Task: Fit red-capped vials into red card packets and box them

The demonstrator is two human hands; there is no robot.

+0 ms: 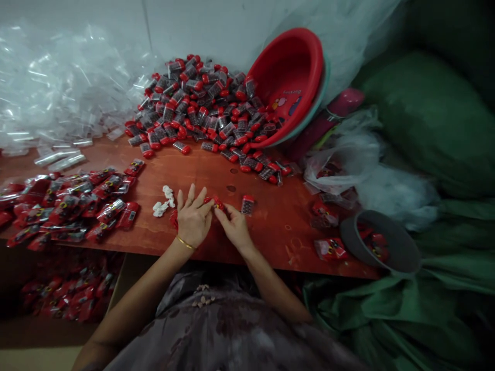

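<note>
My left hand (192, 219) and my right hand (235, 226) meet near the front edge of a reddish wooden table (270, 216). Together they pinch a small red-wrapped packet (216, 203) between their fingertips; the left fingers are partly spread over it. A gold bangle circles my left wrist. A single small box with a red cap (247, 204) stands just right of my right hand. A few white crumpled bits (163, 202) lie left of my left hand.
A big heap of red-capped boxes (204, 105) spills from a tipped red basin (288, 82) at the back. Wrapped red packets (73, 206) pile at the left, clear plastic sleeves (58, 98) behind them. A grey bowl (381, 242) sits right, green sacks (433, 118) beyond.
</note>
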